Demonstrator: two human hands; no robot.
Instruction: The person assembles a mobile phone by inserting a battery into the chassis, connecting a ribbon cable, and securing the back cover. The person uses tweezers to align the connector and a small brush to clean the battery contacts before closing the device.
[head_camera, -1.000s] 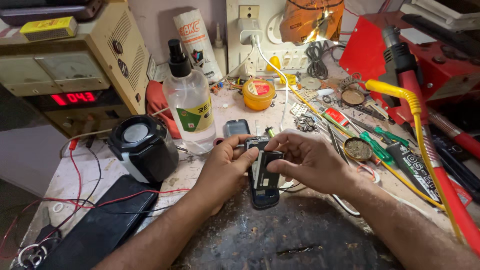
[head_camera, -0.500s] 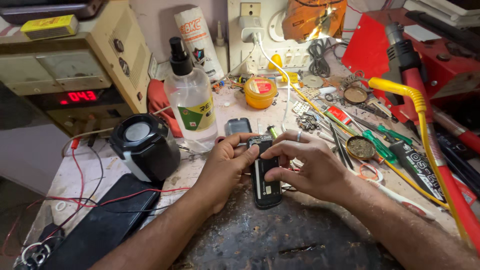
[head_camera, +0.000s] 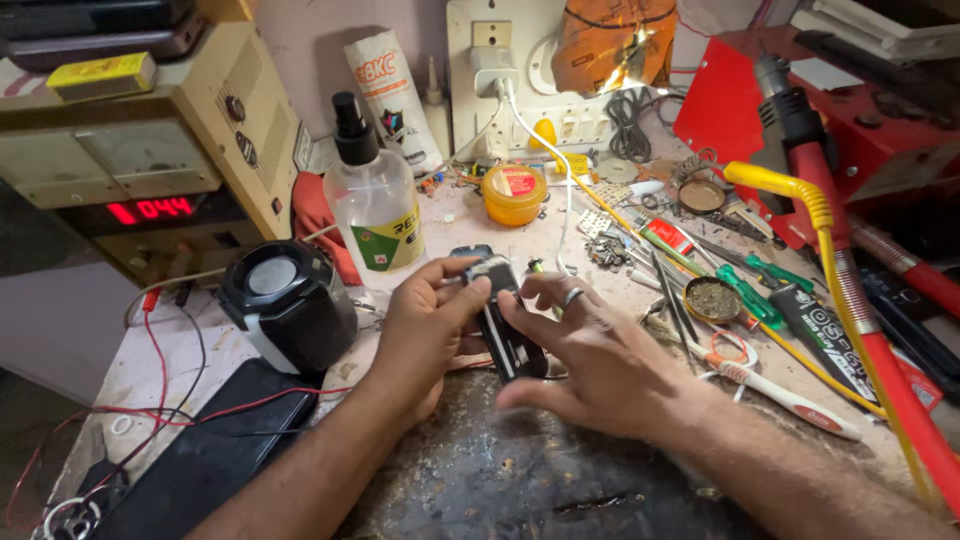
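Both hands pinch one small black phone (head_camera: 508, 325): left hand (head_camera: 425, 335) at nine o'clock, right hand (head_camera: 590, 355) at three. Light, stiff, probably fragile; best held by its edges.

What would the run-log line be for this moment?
left hand: grips small black phone at top | right hand: fingers on its side | phone: over dark mat | nearby: clear spray bottle, black speaker

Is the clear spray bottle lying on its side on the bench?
No, the spray bottle stands upright behind the left hand, its black nozzle on top.
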